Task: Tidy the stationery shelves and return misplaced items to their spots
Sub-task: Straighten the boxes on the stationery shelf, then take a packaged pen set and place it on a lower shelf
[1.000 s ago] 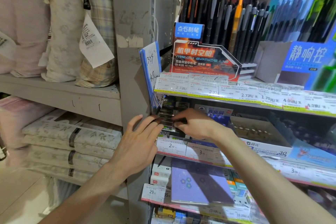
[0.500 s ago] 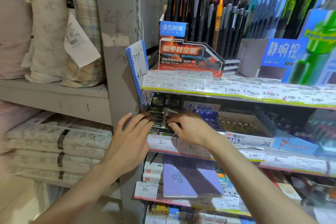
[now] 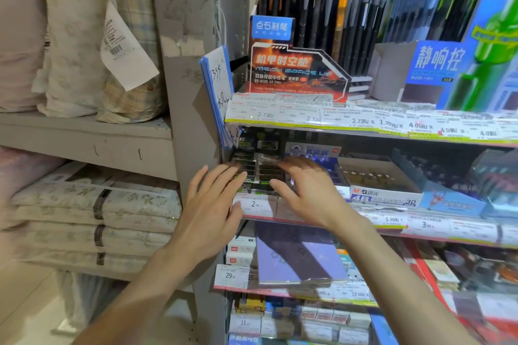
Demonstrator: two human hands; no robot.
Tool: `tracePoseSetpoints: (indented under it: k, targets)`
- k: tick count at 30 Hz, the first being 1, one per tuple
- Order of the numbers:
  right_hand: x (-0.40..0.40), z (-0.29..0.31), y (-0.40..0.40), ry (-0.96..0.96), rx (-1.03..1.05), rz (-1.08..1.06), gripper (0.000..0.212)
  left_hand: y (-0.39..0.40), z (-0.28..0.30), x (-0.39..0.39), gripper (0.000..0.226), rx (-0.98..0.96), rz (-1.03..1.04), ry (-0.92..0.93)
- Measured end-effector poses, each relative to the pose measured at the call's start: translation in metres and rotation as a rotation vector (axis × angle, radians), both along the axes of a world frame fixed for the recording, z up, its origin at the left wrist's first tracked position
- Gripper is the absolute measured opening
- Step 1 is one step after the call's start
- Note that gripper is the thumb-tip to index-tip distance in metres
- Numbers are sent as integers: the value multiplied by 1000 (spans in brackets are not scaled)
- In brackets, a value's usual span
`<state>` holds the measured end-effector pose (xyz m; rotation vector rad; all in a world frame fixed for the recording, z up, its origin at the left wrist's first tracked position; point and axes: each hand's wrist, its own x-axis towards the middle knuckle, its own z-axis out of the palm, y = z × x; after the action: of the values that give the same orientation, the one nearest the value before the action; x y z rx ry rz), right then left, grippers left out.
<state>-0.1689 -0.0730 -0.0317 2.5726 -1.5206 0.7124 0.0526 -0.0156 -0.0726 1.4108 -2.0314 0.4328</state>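
At the left end of the middle shelf, both hands have come back from the eraser box, left hand and right hand now with fingers wide and holding nothing, so this box seems tidied.

2 bare forearms come up from the bottom edge, with no sleeve on either as far as they show. the left hand and right hand wear no gloves, rings or watch. the fingers are slim with short, unpainted nails; the right hand's fingertips are blurred.
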Motion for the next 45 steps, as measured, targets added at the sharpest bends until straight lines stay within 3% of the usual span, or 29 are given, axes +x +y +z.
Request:
tracePoseSetpoints:
  k: [8,14,19,23,30,37,41,45]
  targets:
    - [-19,-57,77,-266,-93,-88,57,29,-40,-13,54,79,-86,436]
    - [-40,-118,141,-434,89,-222,56,58,-101,-45,51,221,-148,636]
    - [-81,-160,174,-516,266,-429,59,77,-139,-81,54,380,-154,663]
    - [-120,-174,185,-551,296,-502,59,85,-152,-108,48,261,-183,574]
    - [-217,-177,178,-624,353,-483,58,94,-139,-195,43,227,-85,611]
    - [-312,-167,138,-604,325,-431,50,72,-127,-298,42,417,11,656]
    - [-330,-161,100,-522,362,-440,46,45,-124,-330,41,447,127,578]
    - [-324,-167,71,-449,509,-478,42,20,-123,-337,44,696,264,613]
